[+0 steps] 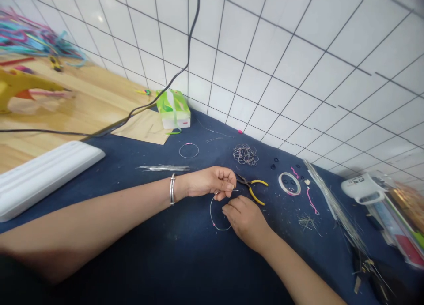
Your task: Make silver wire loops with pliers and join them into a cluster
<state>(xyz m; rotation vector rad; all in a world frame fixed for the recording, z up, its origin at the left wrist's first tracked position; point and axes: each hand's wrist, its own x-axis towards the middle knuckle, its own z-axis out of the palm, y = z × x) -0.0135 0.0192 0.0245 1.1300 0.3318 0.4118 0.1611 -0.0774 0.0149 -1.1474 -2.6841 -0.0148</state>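
Between my hands is a thin wire loop (211,213) with a small pink mark low on its curve. My left hand (212,182), a silver bangle at its wrist, is closed, pinching the wire at the loop's upper part; a short wire end sticks out past the fingertips. Curled just below and to the right, my right hand (247,221) is closed on the loop's right side, its fingertips partly hidden. Behind the hands lie pliers (256,191) with yellow handles, their jaws partly covered by my left hand.
A finished-looking wire ring (188,150), a bundle of straight wires (164,168) and a pile of wire loops (245,155) lie on the dark blue cloth. A tape roll (281,186) and wire scraps (307,222) sit rightward. A white mug (362,188) and tissue pack (174,108) stand farther off.
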